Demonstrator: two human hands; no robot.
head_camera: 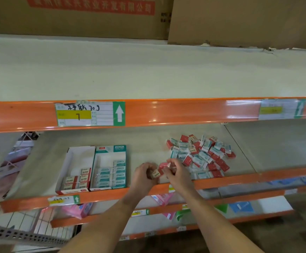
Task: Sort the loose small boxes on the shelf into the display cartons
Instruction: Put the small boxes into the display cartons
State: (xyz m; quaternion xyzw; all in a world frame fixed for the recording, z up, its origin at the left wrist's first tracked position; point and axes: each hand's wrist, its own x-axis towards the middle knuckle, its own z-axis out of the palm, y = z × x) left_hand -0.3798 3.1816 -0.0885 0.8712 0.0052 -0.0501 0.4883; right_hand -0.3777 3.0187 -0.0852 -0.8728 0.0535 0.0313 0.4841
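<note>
Head view, I note both hands low centre of frame, over the front edge of the middle shelf (148, 143). Left hand (144, 175) has fingers curled round a small box (155, 174) with a pale end face; right hand (175, 171) sits just beside it, fingers bent, pinching a red small box (162, 166) between thumb and fingertips. The two hands nearly touch.

Loose pile of red and teal-white boxes (201, 154) lies on the shelf to the right of centre, just beyond the right hand, heaped with no order.

Left of the hands, two display cartons stand side by side, touching: red-trimmed carton (70, 161), with a few red-labelled boxes at its near end; teal carton (110, 149), holding rows of teal-labelled boxes, its far part still bare.

Orange rail with a handwritten price tag (90, 114) runs across mid-frame; brown cardboard cases (75, 19) sit along the top of the frame. Lower shelves blurred
</note>
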